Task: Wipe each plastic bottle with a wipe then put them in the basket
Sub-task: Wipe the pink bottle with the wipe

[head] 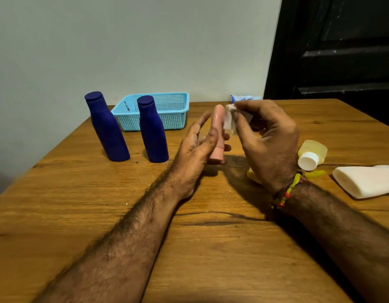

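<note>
Plainly, left hand (197, 147) grips an unlabelled pink bottle (217, 132); right hand (268, 138) pinches a white wipe (229, 119) against it.

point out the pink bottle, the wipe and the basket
pink bottle (218, 119): head view, on its upper body above the fingers
wipe (229, 119): head view, on the white fold beside the bottle
basket (175, 118): head view, on its front mesh wall

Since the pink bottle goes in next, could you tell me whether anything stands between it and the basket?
Nothing fully blocks it. The pink bottle is held above the table; the nearer blue bottle stands before the basket's left part, its right side open.
</note>
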